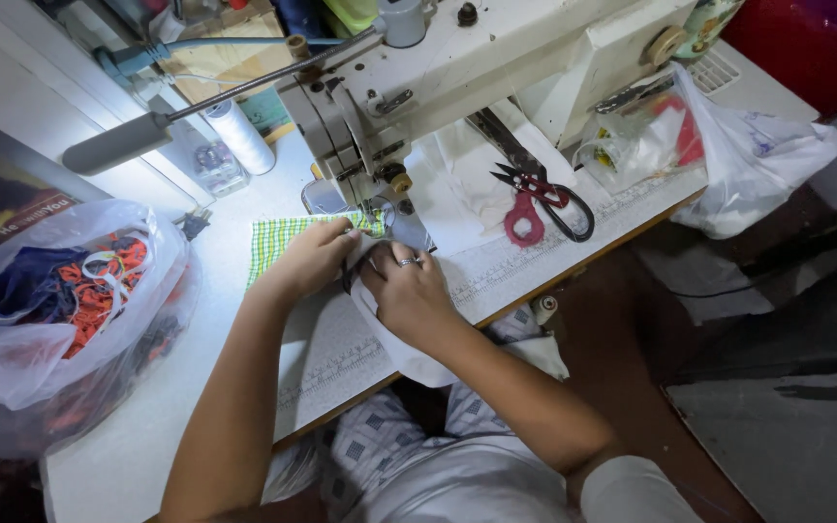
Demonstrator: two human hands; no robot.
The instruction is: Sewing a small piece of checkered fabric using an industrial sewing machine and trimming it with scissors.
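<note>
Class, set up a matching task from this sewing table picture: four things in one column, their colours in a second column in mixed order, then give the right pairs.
Things:
1. scissors
2. checked cloth
3. thread spool
4. ring on the right hand

Colours:
A. white
B. silver
C. red and black handles
D. green and white

Pairs: 1-C, 2-D, 3-A, 4-B
</note>
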